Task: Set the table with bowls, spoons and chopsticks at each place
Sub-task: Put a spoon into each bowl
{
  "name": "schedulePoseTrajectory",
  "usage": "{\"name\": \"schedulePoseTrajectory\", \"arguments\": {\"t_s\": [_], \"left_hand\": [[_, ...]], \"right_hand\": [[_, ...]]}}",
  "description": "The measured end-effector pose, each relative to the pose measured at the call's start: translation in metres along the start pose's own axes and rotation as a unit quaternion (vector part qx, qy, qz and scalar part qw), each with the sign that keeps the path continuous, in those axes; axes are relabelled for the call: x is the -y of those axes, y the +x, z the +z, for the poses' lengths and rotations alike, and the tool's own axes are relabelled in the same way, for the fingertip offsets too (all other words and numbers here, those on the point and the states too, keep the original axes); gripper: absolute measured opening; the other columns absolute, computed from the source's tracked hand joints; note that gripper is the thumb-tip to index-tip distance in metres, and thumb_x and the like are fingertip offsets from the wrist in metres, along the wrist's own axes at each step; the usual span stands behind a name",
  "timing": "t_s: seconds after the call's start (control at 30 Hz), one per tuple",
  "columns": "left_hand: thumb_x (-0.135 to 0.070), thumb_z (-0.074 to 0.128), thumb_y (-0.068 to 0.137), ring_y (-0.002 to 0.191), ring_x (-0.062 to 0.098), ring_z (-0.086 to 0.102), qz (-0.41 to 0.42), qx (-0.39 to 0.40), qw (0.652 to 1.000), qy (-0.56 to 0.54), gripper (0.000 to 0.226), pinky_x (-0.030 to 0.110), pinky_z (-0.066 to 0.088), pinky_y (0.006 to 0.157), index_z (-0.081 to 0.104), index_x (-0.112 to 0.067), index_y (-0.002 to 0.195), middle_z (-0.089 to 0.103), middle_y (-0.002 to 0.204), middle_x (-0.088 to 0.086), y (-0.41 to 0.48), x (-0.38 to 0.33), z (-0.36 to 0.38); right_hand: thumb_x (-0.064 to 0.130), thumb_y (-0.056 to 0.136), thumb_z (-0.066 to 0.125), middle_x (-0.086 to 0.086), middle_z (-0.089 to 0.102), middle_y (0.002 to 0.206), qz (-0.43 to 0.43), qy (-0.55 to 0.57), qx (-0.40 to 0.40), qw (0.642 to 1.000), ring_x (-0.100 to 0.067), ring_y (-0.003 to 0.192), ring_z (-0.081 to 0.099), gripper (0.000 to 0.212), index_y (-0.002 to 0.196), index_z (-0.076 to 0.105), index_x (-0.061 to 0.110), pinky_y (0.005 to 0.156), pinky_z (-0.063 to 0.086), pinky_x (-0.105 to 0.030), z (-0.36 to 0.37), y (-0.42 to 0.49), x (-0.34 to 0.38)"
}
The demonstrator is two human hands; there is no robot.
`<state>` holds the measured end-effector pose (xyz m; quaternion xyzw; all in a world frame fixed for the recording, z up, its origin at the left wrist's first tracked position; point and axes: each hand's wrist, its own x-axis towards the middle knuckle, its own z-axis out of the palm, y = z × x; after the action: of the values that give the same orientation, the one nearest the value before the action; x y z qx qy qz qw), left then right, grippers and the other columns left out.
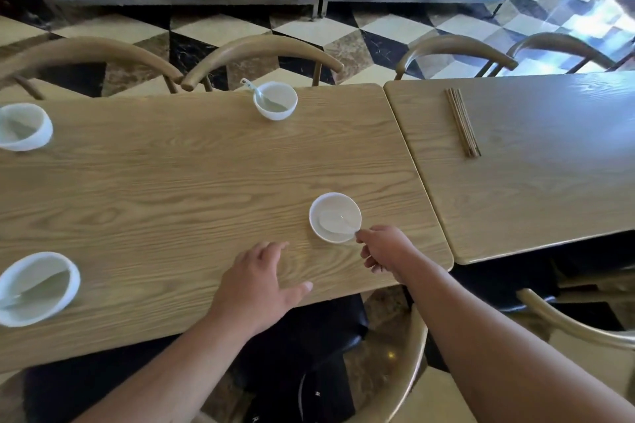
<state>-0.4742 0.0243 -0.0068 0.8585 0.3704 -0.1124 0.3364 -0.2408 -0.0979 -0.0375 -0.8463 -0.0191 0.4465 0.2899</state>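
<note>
Head view, looking down over the near edge of the table (171, 182). The right hand (385, 251) is set at the near-right rim of the bowl (335, 206). Its fingers are curled in, with thumb and forefinger closed on the handle tip of the spoon (338, 221), or so it looks, since the pinch itself is a bit blurred. The scoop is laid inside the bowl and the handle is leaned over the rim toward the near side, presumably so it can be grabbed easily from that seat.

The left hand (261, 285) is held flat just left of the bowl, fingers apart and relaxed, nothing in it. Whether the wood is actually touched can't be told. It's probably placed there for balance.

Three more places are laid. The far bowl (275, 100) has the far spoon (252, 89) poking over its far-left rim. The far-left bowl (24, 127) and near-left bowl (36, 288) each have a spoon inside, as far as can be made out. So bowls and spoons look done for four places.

Chopsticks (462, 122) are the missing bit. They're bundled together on the right table (532, 182), well apart from every bowl and not yet shared out. That bundle would be expected to be fetched next, though that's only a guess.
</note>
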Motion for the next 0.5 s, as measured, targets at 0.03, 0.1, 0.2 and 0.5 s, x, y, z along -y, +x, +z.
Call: {"name": "schedulePoseTrajectory", "arguments": {"t_s": [0.03, 0.1, 0.2, 0.5], "left_hand": [[-0.079, 0.06, 0.083, 0.145, 0.016, 0.037, -0.003, 0.0, 1.0, 0.006, 0.093, 0.038, 0.039, 0.118, 0.031, -0.036, 0.16, 0.038, 0.16, -0.011, 0.001, 0.0, -0.001], [-0.082, 0.059, 0.082, 0.151, 0.019, 0.031, -0.011, -0.003, 1.0, 0.019, 0.098, 0.04, 0.037, 0.12, 0.028, -0.035, 0.162, 0.032, 0.166, -0.008, 0.003, -0.003, -0.004], [-0.085, 0.057, 0.08, 0.157, 0.021, 0.023, -0.021, -0.009, 0.999, 0.04, 0.105, 0.041, 0.03, 0.125, 0.022, -0.034, 0.165, 0.02, 0.173, -0.004, 0.006, -0.016, -0.012], [-0.097, 0.035, 0.057, 0.157, 0.029, 0.025, 0.019, -0.093, 0.989, 0.112, 0.127, 0.049, 0.027, 0.126, 0.025, -0.031, 0.165, 0.019, 0.174, 0.006, 0.083, -0.147, -0.016]], "right_hand": [[0.029, 0.1, 0.062, -0.009, 0.064, 0.079, -0.002, 0.002, 0.0, 1.0, -0.021, 0.054, 0.059, 0.022, 0.104, 0.068, 0.008, 0.047, 0.044, -0.026, 0.0, 0.0, -0.001], [0.036, 0.103, 0.061, -0.01, 0.067, 0.086, -0.003, 0.008, 0.006, 1.0, -0.023, 0.061, 0.063, 0.029, 0.112, 0.065, 0.009, 0.05, 0.05, -0.031, -0.003, -0.002, -0.001], [0.047, 0.103, 0.059, -0.01, 0.072, 0.099, 0.004, -0.007, 0.015, 1.0, -0.024, 0.075, 0.07, 0.039, 0.123, 0.061, 0.014, 0.064, 0.061, -0.038, -0.017, -0.004, 0.001], [0.07, 0.089, 0.062, -0.007, 0.046, 0.157, -0.216, -0.295, -0.163, 0.916, -0.034, 0.143, 0.044, 0.092, 0.162, 0.029, 0.025, 0.11, 0.045, -0.047, -0.155, 0.022, 0.007]]}}
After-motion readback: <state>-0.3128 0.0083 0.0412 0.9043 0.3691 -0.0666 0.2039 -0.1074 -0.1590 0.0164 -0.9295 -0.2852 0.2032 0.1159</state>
